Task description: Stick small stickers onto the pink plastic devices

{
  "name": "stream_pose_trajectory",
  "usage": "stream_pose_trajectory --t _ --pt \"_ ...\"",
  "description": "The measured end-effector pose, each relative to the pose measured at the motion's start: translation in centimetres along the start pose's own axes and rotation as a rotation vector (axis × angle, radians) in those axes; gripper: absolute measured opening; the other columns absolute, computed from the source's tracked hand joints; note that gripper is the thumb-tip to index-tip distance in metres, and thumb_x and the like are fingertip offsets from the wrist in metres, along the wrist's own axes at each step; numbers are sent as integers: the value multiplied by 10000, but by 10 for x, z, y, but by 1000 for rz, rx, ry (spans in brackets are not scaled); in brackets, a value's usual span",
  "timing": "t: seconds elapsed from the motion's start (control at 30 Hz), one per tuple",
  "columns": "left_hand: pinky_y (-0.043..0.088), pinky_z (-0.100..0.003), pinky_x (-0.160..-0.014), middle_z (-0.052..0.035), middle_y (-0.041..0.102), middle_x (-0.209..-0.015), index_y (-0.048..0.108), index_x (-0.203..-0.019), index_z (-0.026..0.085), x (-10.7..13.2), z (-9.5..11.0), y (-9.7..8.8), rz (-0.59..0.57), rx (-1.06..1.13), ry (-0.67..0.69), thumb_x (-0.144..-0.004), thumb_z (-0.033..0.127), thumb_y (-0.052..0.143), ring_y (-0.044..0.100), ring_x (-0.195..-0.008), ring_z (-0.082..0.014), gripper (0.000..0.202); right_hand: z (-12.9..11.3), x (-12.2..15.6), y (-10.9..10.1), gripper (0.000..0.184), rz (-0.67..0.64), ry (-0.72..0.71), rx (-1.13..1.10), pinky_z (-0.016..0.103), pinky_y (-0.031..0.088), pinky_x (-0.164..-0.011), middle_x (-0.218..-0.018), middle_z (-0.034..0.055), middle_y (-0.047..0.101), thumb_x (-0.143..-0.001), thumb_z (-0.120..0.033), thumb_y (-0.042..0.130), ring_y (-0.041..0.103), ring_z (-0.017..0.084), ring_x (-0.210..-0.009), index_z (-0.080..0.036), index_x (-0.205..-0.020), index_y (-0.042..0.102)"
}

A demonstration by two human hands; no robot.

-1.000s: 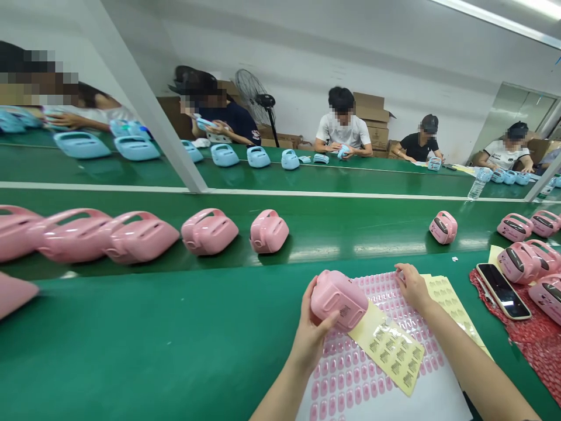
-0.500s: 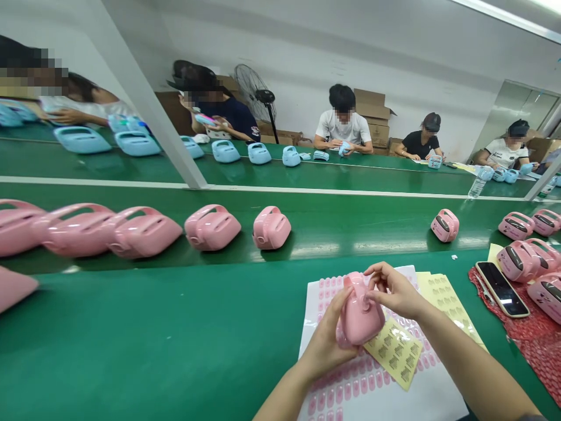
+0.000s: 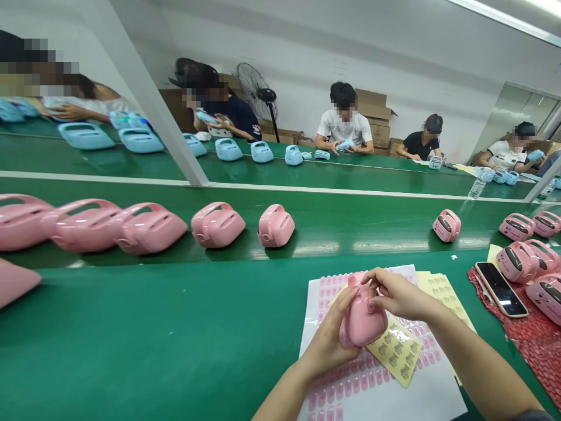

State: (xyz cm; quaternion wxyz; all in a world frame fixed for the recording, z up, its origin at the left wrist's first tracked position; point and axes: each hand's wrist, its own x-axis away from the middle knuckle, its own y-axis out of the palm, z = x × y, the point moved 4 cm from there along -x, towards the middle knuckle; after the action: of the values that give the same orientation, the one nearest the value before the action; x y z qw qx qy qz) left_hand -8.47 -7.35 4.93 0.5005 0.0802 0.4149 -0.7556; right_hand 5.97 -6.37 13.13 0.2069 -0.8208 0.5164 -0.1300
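Observation:
A glossy pink plastic housing (image 3: 364,323) with a carry handle is held up, one end facing me. My left hand (image 3: 333,334) wraps round its left side and underside. My right hand (image 3: 394,293) is closed at its upper right, thumb and bent fingers pressed against it near the handle; anything small between these fingertips is hidden. Below the housing lies a white sheet (image 3: 421,393) with rows of pink oval stickers (image 3: 357,385). On top of that sheet, just right of the housing, is a small yellow label sheet (image 3: 401,354) with dark print.
More pink housings (image 3: 218,225) line the green bench at left. Pink units with dark windows (image 3: 447,225) stand at right, some near a phone (image 3: 502,288) on red bubble wrap (image 3: 537,345). Across a white rail (image 3: 280,189), several people handle blue housings (image 3: 228,149).
The pink housing has tilted slightly and shifted a little to the right in my hands. My right fingers have moved on its upper end. Across the bench, people have moved their blue pieces.

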Motion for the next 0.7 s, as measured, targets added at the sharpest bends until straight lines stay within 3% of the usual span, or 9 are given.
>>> stream_pose_trajectory --t 0.27,0.47,0.7 --pt "346 -502 -982 -90 398 -1381 310 -1330 299 2 -6 -1 39 122 -96 -559 88 623 401 -1222 -344 858 -3 -3 2 361 4 -50 63 245 436 -631 -727 -40 588 -657 8 512 570 138 -714 -237 -922 533" --pt "341 -495 -989 -95 376 -1386 254 -1348 303 3 -6 -1 36 93 -56 -564 68 586 384 -1236 -335 883 7 0 7 326 94 -30 110 261 451 -643 -742 -25 607 -688 -29 520 575 144 -717 -234 -942 532" --pt "313 -513 -1003 -108 308 -1411 166 -1361 305 4 -10 1 -6 63 -65 -563 26 557 317 -1274 -339 931 10 17 14 297 302 -379 421 350 474 -708 -829 65 672 -803 -124 441 606 200 -770 -204 -1063 559"
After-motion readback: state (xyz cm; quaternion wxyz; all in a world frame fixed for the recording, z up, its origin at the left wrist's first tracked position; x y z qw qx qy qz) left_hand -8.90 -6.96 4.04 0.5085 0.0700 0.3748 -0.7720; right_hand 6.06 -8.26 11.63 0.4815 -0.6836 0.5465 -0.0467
